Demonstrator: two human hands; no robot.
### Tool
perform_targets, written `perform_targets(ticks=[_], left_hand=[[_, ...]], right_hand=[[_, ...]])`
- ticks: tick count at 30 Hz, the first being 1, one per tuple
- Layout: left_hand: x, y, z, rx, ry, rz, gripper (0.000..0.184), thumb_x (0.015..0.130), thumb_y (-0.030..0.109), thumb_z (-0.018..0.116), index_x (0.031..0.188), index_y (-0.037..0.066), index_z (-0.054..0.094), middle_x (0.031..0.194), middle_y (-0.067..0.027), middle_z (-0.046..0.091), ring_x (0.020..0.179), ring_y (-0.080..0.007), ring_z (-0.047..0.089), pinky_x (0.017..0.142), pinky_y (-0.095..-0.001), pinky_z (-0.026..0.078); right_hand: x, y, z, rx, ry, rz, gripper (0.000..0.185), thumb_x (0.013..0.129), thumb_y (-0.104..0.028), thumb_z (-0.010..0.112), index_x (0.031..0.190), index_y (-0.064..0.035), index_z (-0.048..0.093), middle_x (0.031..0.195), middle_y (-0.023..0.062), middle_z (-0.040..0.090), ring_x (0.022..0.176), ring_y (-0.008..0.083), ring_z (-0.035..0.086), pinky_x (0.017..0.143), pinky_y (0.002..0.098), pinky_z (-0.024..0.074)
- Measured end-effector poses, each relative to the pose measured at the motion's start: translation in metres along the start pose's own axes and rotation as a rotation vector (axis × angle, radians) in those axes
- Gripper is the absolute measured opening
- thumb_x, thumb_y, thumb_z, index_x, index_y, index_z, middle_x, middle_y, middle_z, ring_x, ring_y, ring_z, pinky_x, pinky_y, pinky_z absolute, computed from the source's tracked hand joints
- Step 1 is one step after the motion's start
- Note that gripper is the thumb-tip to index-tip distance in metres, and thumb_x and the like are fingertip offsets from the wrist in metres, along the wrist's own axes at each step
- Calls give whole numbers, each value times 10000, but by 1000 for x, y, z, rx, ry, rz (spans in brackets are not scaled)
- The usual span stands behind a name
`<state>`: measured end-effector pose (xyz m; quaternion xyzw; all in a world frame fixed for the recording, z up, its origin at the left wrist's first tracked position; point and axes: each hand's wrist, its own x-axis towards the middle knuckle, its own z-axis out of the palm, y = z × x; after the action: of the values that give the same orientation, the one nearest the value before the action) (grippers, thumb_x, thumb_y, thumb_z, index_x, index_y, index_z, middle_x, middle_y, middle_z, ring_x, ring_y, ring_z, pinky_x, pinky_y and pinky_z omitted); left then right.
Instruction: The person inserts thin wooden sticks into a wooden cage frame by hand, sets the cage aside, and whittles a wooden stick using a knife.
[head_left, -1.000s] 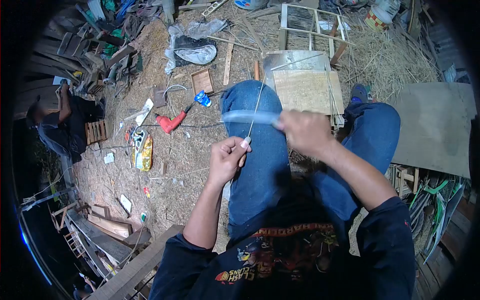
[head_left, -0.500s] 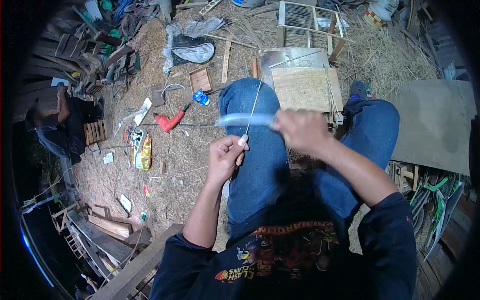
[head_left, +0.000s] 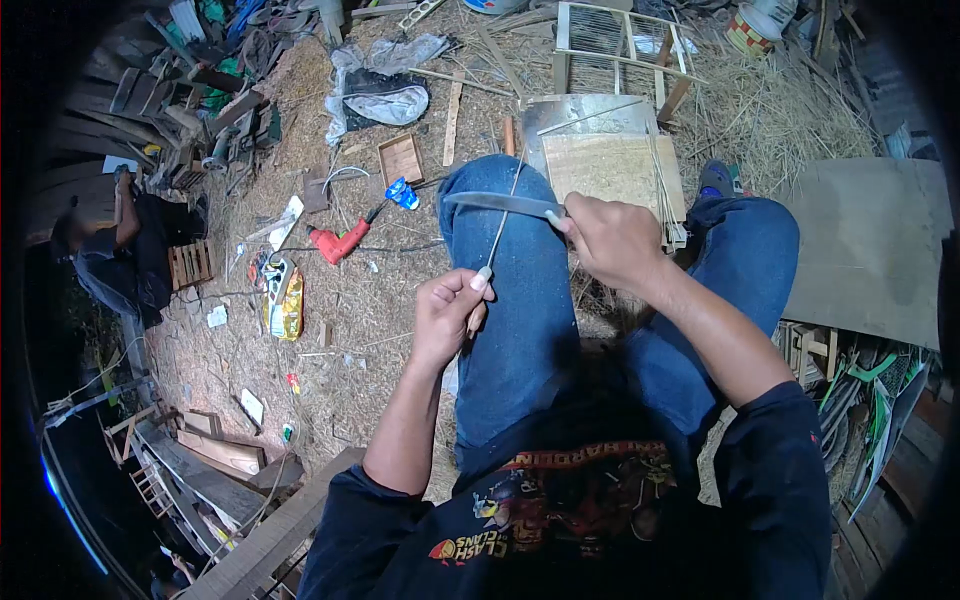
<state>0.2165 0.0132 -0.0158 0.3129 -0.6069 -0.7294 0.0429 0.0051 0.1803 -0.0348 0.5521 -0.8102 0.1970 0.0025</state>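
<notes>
My left hand [head_left: 450, 308] is closed on the lower end of a thin strip [head_left: 502, 228], with the thumb near a pale wrapping on the finger. The strip slants up across the jeans-covered knee [head_left: 497, 178]. My right hand [head_left: 610, 242] grips the handle of a knife [head_left: 500, 201], mostly hidden in the fist. Its curved blade points left and crosses the strip over the thigh.
A red drill [head_left: 340, 242], a small wooden box [head_left: 401, 160] and a yellow packet [head_left: 285, 305] lie on the straw-littered floor at left. Ahead are a wooden board [head_left: 610, 180] and a slatted frame [head_left: 625, 50]. Another person [head_left: 115, 245] sits at far left.
My right hand and the knife have moved slightly up along the strip, away from my left hand. The blade, blurred before, now shows sharply. My left hand has hardly shifted.
</notes>
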Motion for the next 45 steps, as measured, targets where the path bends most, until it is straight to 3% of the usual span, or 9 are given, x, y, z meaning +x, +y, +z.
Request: perform_targets(ticks=[4, 6, 9, 12, 16, 24, 34, 36, 45], left_hand=[[2, -1, -2, -16, -28, -5, 315, 1064, 264, 624, 865, 24, 667, 573, 15, 536, 456, -60, 439, 449, -232, 309], [0, -1, -1, -13, -37, -7, 317, 1067, 265, 621, 864, 25, 662, 574, 12, 540, 459, -60, 444, 453, -231, 312], [3, -6, -1, -20, -26, 1, 322, 1069, 267, 618, 857, 28, 660, 574, 10, 544, 463, -61, 448, 462, -228, 317], [1, -3, 0, -4, -18, -17, 316, 1066, 260, 624, 849, 33, 657, 581, 11, 548, 469, -61, 452, 469, -232, 321], [5, -6, 0, 6, -8, -20, 307, 1062, 252, 633, 840, 42, 656, 590, 14, 553, 480, -60, 458, 479, -236, 331], [5, -8, 2, 79, -35, 41, 318, 1078, 234, 615, 835, 32, 655, 597, 23, 543, 519, -39, 448, 495, -238, 306], [4, -5, 3, 80, -24, 17, 314, 1073, 223, 619, 833, 24, 656, 597, 22, 539, 522, -40, 444, 501, -242, 308], [3, -2, 4, 33, -48, 4, 320, 1079, 227, 607, 837, 23, 651, 598, 17, 537, 519, -48, 446, 502, -243, 317], [6, -3, -3, -21, -102, -38, 324, 1093, 246, 579, 864, 26, 639, 600, 1, 538, 525, -70, 470, 517, -251, 351]], right_hand=[[-1, -12, -4, 101, 162, -121, 397, 1096, -435, 473, 866, -124, 561, 576, 11, 586, 417, 182, 584, 359, 393, 446], [5, -8, -11, 34, -64, 133, 350, 1056, -422, 545, 875, -125, 586, 584, 37, 607, 449, 228, 635, 387, 415, 474], [-6, -28, -7, 102, 57, -105, 373, 1068, -416, 526, 858, -112, 575, 588, 39, 616, 455, 226, 645, 389, 419, 482], [9, -11, -16, 21, -165, 143, 373, 1084, -403, 494, 864, -111, 568, 596, 45, 624, 457, 221, 645, 387, 418, 482], [-8, -20, -5, 35, -30, -54, 345, 1098, -373, 465, 893, -115, 567, 611, 60, 635, 478, 231, 658, 391, 421, 488], [-1, -21, -16, 42, -145, 78, 301, 1022, -352, 586, 854, -102, 572, 631, 76, 633, 510, 282, 662, 442, 458, 496], [7, -12, -22, -6, -172, 104, 287, 1027, -354, 584, 863, -118, 585, 591, 72, 630, 474, 254, 649, 421, 426, 496], [1, -10, -15, 22, 42, 62, 306, 1038, -367, 567, 861, -117, 578, 599, 71, 639, 480, 251, 655, 415, 416, 492], [4, -21, -21, 37, -175, 13, 381, 1095, -411, 464, 899, -103, 572, 626, 79, 655, 506, 262, 684, 434, 436, 521]])
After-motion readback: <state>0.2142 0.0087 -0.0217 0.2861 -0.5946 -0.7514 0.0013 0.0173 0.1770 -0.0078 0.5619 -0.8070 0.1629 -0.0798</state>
